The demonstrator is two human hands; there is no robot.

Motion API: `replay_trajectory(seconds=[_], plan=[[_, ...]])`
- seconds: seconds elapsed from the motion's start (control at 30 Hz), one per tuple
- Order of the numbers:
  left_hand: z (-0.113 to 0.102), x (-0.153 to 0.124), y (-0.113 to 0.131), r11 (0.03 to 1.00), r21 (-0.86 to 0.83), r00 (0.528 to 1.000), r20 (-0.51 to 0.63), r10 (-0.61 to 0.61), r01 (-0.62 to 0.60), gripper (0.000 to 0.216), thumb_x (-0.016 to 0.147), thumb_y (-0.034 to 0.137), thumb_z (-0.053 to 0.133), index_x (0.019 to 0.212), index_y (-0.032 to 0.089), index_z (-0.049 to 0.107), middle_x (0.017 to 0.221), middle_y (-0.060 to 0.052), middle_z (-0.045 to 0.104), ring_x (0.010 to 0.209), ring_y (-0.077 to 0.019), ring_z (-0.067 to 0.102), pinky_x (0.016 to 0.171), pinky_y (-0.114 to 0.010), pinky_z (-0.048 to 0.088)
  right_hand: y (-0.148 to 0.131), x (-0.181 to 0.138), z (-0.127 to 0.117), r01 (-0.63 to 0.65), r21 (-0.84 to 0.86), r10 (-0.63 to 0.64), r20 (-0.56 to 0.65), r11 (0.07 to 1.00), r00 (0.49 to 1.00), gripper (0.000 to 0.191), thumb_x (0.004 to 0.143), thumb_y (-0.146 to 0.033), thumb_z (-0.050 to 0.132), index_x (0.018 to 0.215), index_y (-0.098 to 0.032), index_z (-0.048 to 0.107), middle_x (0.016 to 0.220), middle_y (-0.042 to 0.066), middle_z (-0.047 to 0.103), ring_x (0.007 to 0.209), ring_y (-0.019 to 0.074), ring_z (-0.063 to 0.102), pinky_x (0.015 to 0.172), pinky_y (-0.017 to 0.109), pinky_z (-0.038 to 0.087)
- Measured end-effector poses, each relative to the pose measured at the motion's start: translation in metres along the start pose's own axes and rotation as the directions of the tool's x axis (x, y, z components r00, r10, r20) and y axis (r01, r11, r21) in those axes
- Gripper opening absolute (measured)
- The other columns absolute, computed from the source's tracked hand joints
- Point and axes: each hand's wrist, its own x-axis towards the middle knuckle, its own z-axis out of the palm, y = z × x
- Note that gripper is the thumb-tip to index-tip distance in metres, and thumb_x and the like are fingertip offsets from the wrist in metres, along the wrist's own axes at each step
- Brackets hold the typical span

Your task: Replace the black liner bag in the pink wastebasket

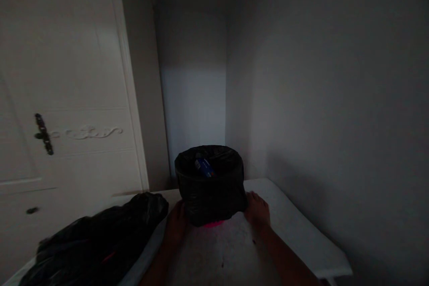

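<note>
A small trash bin stands upright on the table, its pink base showing below a black trash bag. The bag lines the bin and is folded down over its rim. Inside the mouth, a blue packet or small box leans at a slant; its print is too dark to read. My left hand presses against the bin's left side, low down. On the opposite side, my right hand grips the bin through the bag. Some fingertips of both hands are hidden by the bag or lost in shadow.
A bunched black plastic bag lies at the left of the white table, with a small red mark on it. A white wardrobe with a dark handle rises behind it. A wall borders the right side.
</note>
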Motion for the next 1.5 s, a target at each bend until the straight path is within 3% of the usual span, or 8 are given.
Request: replay_trajectory(seconds=[0.13,0.5,0.77,1.5], plan=[[0.0020,0.0011,-0.0036,1.000,0.016,0.999,-0.033,0.008,-0.007,0.058,0.088,0.056,0.044,0.116,0.015,0.074,0.127,-0.020,0.078,0.124,-0.0357,0.071,0.114,-0.053,0.050,0.0000,0.0007,0.0014,-0.001,-0.009,0.001,-0.006,1.000,1.000,0.058,0.099,-0.018,0.040,0.155,-0.018,0.055,0.164,0.014,0.051,0.151,0.0279,0.049,0.122,0.044,0.037],[0.0009,-0.0009,0.0028,1.000,-0.010,1.000,0.013,-0.013,0.013,0.065,0.088,0.060,0.043,0.122,0.013,0.072,0.129,-0.020,0.077,0.124,-0.0353,0.071,0.111,-0.051,0.051,0.0005,-0.0005,0.0003,0.014,-0.023,-0.014,-0.014,1.000,1.000,0.059,0.098,-0.019,0.043,0.155,-0.018,0.055,0.164,0.015,0.050,0.150,0.0273,0.050,0.120,0.041,0.038],[-0.0008,-0.0008,-0.0003,1.000,-0.012,1.000,-0.009,0.016,-0.016,0.053,0.089,0.057,0.048,0.113,0.018,0.074,0.121,-0.018,0.080,0.118,-0.0351,0.074,0.107,-0.052,0.054,0.0017,0.0003,0.0037,0.012,-0.009,-0.013,-0.030,1.000,0.999,0.057,0.099,-0.019,0.042,0.154,-0.019,0.056,0.164,0.015,0.052,0.151,0.0269,0.049,0.121,0.042,0.038],[-0.0014,-0.0022,-0.0026,1.000,0.019,1.000,-0.002,-0.003,0.003,0.059,0.091,0.059,0.045,0.120,0.016,0.072,0.131,-0.020,0.076,0.127,-0.0350,0.070,0.114,-0.052,0.049,0.0016,0.0001,0.0026,0.023,-0.010,-0.023,-0.034,1.000,0.999,0.054,0.099,-0.019,0.044,0.151,-0.020,0.058,0.162,0.015,0.054,0.149,0.0254,0.051,0.120,0.038,0.036]])
